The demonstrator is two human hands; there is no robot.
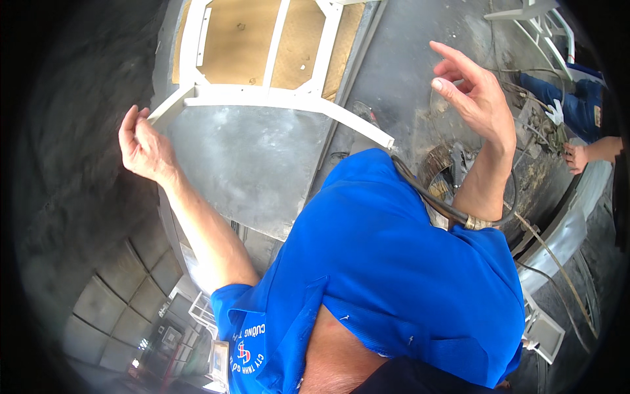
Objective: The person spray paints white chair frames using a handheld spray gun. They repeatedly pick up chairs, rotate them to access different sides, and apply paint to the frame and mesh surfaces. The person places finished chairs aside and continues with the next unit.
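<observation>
A white-painted metal frame (289, 98) lies on a grey worktable (256, 171), partly over a brown board (239, 39). My left hand (143, 148) is raised at the table's left edge, with its fingertips closed on the tip of the frame's slanted leg (167, 108). My right hand (476, 92) is lifted in the air to the right, fingers spread, holding nothing. My blue shirt (394, 276) fills the lower middle. A dark hose (426, 197) with a brass fitting runs over my right shoulder.
Another person in blue clothes (584, 105) with a white glove and a bare foot (577, 157) is at the right edge. A second white frame (538, 16) stands at top right. Coiled wire (436, 164) and cables lie on the dark floor.
</observation>
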